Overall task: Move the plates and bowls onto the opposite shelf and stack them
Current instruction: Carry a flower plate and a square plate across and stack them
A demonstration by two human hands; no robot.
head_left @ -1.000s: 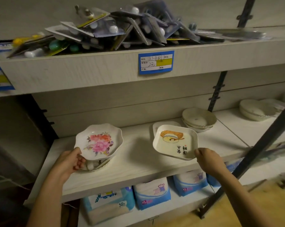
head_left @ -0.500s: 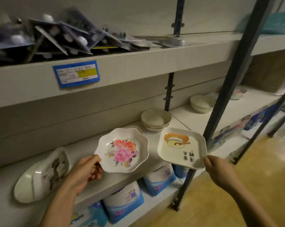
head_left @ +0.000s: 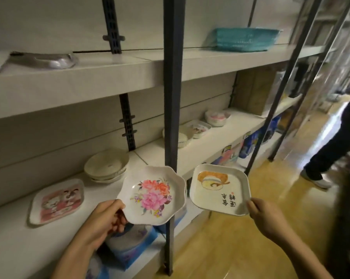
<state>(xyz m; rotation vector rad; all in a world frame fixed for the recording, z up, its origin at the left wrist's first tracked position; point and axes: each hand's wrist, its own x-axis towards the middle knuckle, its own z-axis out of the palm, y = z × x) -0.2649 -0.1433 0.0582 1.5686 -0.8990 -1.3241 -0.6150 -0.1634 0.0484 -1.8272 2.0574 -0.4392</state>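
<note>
Left hand: thumb over the near-left rim of the floral scalloped plate, fingers curled underneath. Plate is held in the air, face up, roughly level, in front of the edge of the middle shelf.

Right hand: pinches the near-right corner of the square plate, thumb on the rim; the fingers beneath are hidden. Plate is printed with an orange-and-cream picture and dark calligraphy. It is held face up over the wooden floor, beside the floral plate, and the two are not touching.

Blue-and-white packages sit on the level below the left hand.

A dark upright post stands at the shelf front and shows in the gap between the two plates.

On the middle shelf, left of the post: a rectangular cartoon plate lies flat, and beyond it is a stack of pale bowls, near but apart.

Past the post, same shelf: more pale bowls partly hidden by the post, then a small picture plate, then a stack of pink-trimmed dishes. A cardboard box stands at the far end.

Upper shelf: a silvery packet at left, a teal basket at far right.

Far right, on the floor: another person's dark trouser leg and pale shoe.
</note>
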